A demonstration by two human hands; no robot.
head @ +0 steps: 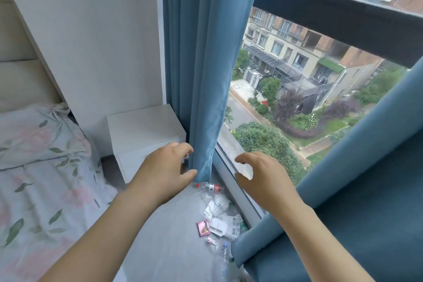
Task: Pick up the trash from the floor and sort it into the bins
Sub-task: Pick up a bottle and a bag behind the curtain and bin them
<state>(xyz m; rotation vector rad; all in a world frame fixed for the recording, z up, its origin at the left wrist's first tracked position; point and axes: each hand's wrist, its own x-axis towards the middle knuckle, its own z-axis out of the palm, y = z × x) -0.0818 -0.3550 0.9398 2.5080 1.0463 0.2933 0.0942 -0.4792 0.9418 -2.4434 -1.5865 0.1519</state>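
Trash pile point(219, 217) on the floor, this side of the curtain point(201, 98), strung out along the window. Bottle point(212, 188) at the curtain's foot, long axis crosswise, nearest my left hand point(164, 171). Left fingers curved at the curtain's edge; grip unclear. Right hand point(263, 181), right of the curtain, spread, empty. No bins visible.

Curtain point(206, 64): matt blue cloth. Bedding point(34, 167): floral printed cloth. Nightstand point(142, 126): smooth matt white. Trash point(219, 220): crumpled paper, glossy clear plastic, shiny pink wrapper point(203, 228).
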